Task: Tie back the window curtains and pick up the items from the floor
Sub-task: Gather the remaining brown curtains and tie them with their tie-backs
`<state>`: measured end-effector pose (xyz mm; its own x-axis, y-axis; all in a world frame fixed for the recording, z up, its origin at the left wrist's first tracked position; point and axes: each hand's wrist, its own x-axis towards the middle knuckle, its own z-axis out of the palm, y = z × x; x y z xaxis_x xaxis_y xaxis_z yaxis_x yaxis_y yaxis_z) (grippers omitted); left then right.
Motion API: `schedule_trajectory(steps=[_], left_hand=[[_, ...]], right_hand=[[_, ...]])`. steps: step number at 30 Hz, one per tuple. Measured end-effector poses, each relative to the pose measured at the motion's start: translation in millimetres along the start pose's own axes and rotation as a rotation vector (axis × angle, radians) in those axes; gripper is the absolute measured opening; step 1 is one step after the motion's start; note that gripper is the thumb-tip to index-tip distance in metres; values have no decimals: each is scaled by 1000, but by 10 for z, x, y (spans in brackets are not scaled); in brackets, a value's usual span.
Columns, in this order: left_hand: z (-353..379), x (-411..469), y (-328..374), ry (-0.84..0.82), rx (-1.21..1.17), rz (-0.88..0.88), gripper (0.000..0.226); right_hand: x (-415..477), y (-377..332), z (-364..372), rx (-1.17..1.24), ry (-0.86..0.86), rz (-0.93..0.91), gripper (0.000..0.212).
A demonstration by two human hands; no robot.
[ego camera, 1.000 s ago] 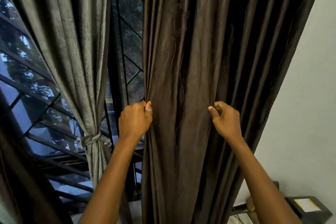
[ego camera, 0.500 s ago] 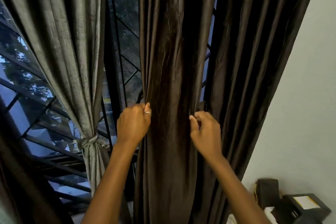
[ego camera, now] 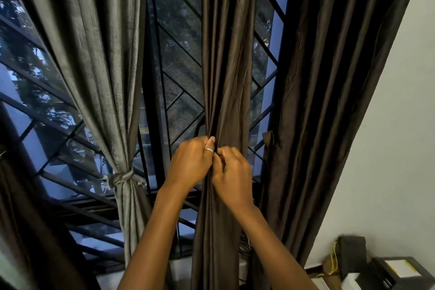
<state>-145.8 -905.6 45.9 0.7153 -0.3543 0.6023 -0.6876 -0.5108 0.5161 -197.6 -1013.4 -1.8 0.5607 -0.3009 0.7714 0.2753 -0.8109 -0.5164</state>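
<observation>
- Where the left hand (ego camera: 190, 162) and right hand (ego camera: 231, 172) meet knuckle to knuckle, the dark brown glossy fabric curtain (ego camera: 226, 66) is bunched narrow between them — both hands clutch its folds with curled fingers.
- That curtain hangs before the black metal window grille (ego camera: 175, 82), rising above the hands and dropping past the wrists.
- Left of it, the grey textured curtain (ego camera: 98, 66) is cinched by a knotted grey fabric band (ego camera: 122, 178).
- Right of it hangs a wider dark brown drape (ego camera: 329, 101), beside the white wall (ego camera: 388, 148).

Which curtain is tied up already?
The grey curtain on the left: a fabric tie cinches its middle. The brown curtain is only bunched between the left hand and right hand, and the brown panel at right hangs loose.
</observation>
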Motion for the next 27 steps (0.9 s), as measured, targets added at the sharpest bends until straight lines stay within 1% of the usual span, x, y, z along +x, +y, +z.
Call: schedule_trajectory(steps=[4, 7, 10, 12, 14, 16, 18, 19, 20, 21, 22, 23, 24, 25, 27], left_hand=[[31, -6, 29, -27, -92, -15, 47], [37, -12, 99, -56, -151, -57, 53], [23, -11, 245, -33, -116, -114, 63], [39, 27, 274, 10, -73, -144, 59], [55, 57, 256, 41, -103, -148, 50], [64, 51, 215, 32, -191, -135, 44], [23, 17, 185, 4, -299, -135, 42], [-13, -3, 180, -17, -343, -136, 41], [-43, -15, 171, -45, -386, -138, 38], [-69, -25, 159, -74, -428, -145, 33], [-89, -32, 147, -99, -469, -158, 26], [-107, -40, 135, -120, -505, -172, 22], [-123, -46, 128, -138, -543, -181, 20], [-140, -52, 127, -161, -585, -187, 19], [-178, -71, 154, -211, -698, -196, 17]], right_hand=[[-19, -5, 10, -5, 7, 15, 12], [-27, 3, 0, 4, 2, 30, 9], [-46, 11, -12, 11, -9, 37, 9], [-75, -20, -7, 7, 2, 25, 8], [-81, -69, -37, 13, 5, 1, 7], [-42, -71, -119, 73, -41, -20, 10], [4, -33, -247, 166, -92, -24, 8], [24, -8, -316, 200, -75, -12, 5], [45, 24, -379, 218, -14, 15, 4], [75, 74, -432, 221, 76, 57, 8], [118, 134, -475, 222, 166, 117, 15], [174, 191, -513, 231, 219, 191, 25], [248, 241, -548, 247, 210, 269, 36], [338, 280, -587, 269, 147, 334, 48], [521, 357, -671, 355, -45, 399, 67]])
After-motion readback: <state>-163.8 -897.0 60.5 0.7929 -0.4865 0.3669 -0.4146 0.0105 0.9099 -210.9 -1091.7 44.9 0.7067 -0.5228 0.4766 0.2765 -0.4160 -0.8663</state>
